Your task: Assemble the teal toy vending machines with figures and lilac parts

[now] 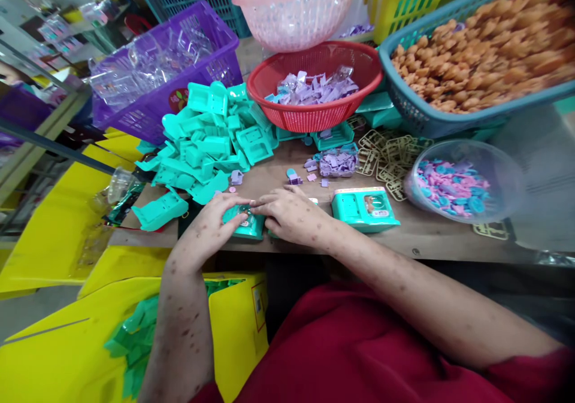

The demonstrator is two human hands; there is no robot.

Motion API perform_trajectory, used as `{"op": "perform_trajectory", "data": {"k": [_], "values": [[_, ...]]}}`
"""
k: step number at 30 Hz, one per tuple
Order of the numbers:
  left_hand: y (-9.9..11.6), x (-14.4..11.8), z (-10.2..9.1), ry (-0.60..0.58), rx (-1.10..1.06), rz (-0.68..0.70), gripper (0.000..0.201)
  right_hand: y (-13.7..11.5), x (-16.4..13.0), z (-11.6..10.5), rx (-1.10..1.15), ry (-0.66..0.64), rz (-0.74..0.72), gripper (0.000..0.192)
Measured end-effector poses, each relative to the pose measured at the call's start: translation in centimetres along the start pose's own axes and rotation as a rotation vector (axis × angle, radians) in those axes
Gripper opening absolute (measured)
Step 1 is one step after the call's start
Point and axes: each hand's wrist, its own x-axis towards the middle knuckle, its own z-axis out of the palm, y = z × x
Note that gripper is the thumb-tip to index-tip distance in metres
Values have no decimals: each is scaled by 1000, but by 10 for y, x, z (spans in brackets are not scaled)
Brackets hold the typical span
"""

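My left hand and my right hand rest together on a small teal plastic toy shell lying near the table's front edge. Both hands press on it with the fingertips meeting over its top. A finished teal toy piece with a picture sticker lies just right of my right hand. A heap of teal plastic shells is piled behind my left hand. Small lilac parts lie loose behind my hands.
A red basket holds lilac parts, a purple crate clear ones, a blue basket tan figures. A clear bowl holds pink and blue bits. Gold frames lie on the table. Yellow bins stand below.
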Motion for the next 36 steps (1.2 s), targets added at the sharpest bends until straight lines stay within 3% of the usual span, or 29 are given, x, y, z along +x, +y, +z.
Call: {"op": "perform_trajectory", "data": {"k": [5, 11, 16, 20, 22, 25, 29, 32, 36], "values": [[-5, 3, -2, -14, -48, 9, 42, -13, 3, -2, -132, -58, 38, 42], [-5, 3, -5, -43, -44, -176, 67, -21, 1, -7, -183, -87, 72, 42], [-2, 7, -9, -74, 12, -109, 58, -25, 8, -7, -98, -23, 138, 30], [-11, -3, -7, -81, 29, -56, 71, -30, 5, -6, -97, 35, 148, 30], [-19, -10, -1, -84, 86, -22, 83, -23, -13, -16, -34, 98, 61, 37], [-27, -15, 13, -34, 275, 6, 95, 3, -61, -48, 57, 272, -47, 42], [-15, -8, 21, -19, 315, 109, 84, 49, -129, -87, -54, 362, 116, 48], [-3, -4, 18, -79, 237, 177, 90, 70, -161, -86, -119, 328, 199, 38], [-2, -1, 23, -109, 266, 261, 94, 68, -184, -64, -166, 374, 251, 29]]}}
